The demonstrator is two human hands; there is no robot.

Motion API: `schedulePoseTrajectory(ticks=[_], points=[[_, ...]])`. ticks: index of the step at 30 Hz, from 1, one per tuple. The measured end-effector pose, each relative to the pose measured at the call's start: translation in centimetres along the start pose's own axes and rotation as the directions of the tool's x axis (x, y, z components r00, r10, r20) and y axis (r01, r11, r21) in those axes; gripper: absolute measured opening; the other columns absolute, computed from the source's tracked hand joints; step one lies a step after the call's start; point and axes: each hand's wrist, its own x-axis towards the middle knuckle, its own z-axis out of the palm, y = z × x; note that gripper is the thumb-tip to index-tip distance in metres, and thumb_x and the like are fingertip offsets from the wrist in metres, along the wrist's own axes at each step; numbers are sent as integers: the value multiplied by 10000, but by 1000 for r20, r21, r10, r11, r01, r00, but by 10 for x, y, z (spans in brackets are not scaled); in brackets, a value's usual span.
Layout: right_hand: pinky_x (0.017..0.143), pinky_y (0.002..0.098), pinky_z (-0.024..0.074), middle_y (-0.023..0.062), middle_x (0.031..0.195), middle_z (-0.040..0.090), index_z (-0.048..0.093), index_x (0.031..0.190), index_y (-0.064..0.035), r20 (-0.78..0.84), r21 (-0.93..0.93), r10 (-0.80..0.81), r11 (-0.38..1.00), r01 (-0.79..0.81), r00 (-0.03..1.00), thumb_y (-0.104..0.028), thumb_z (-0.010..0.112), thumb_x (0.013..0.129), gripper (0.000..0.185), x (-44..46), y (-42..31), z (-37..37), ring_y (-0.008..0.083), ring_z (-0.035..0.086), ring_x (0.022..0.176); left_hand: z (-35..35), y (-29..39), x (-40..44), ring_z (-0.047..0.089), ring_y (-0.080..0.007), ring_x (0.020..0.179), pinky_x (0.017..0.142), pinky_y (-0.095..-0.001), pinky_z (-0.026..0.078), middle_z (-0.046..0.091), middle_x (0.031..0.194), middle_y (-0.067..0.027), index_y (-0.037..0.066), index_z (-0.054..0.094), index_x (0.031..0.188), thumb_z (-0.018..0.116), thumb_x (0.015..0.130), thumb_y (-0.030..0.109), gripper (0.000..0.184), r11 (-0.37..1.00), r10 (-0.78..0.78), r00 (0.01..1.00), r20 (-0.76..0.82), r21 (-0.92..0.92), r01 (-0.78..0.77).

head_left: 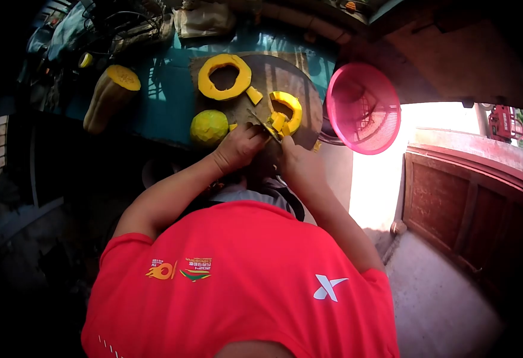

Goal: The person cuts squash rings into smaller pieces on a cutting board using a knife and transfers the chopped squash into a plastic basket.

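My right hand (300, 162) is closed around the lower end of a knife (265, 124), whose blade slants up to the left over a round cutting board (310, 98). My left hand (241, 146) lies beside the blade with its fingers curled; whatever they hold is hidden. Just beyond the hands are cut pumpkin pieces (278, 122) and a curved pumpkin section (296, 112). A full pumpkin ring (244, 76) rests at the board's far side, near a small pumpkin wedge (254, 95). Left of my left hand sits a rounded, peeled pumpkin chunk (209, 127).
On the teal table (160, 110), a long pumpkin (103, 98) with a cut top stands to the left. A pink plastic basket (333, 113) is tipped beside the board on the right. Bags (204, 21) and clutter line the back. A wooden door panel (440, 191) stands far right.
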Motion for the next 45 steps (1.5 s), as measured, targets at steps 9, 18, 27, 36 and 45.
schedulePoseTrajectory(ticks=[9,18,27,36,45], points=[[626,521,503,205,772,661,480,967,-45,-67,19,-46,999,47,997,-204,533,899,182,30,22,27,415,656,723,0,-1,-5,574,-353,870,759,-427,475,583,943,-145,50,590,971,666,783,61,203,992,-94,993,66,-80,100],[628,529,501,205,763,663,479,965,-39,-13,-25,20,999,-20,1000,-200,541,891,188,23,15,30,418,654,711,6,0,-4,574,-369,896,773,-426,481,573,990,-165,40,582,959,697,755,70,236,982,-176,983,59,-64,179],[630,534,501,219,759,661,486,999,-40,-46,59,-6,998,9,999,-197,533,890,197,11,11,17,414,657,718,9,1,-1,571,-366,913,789,-439,476,566,987,-157,47,570,954,710,734,60,261,987,-133,987,-86,-101,124],[613,538,497,217,726,652,482,980,-42,-48,43,-27,999,29,998,-194,524,894,179,13,12,6,425,653,700,9,0,-2,577,-370,911,768,-434,484,561,991,-160,48,585,957,695,757,59,229,982,-144,989,-37,-132,138],[624,523,494,193,749,657,471,962,-61,-66,56,44,998,-40,997,-225,565,900,199,20,10,40,410,649,717,3,-4,-3,552,-369,836,721,-430,471,531,937,-155,39,581,941,682,774,40,195,982,-107,994,18,-154,109]])
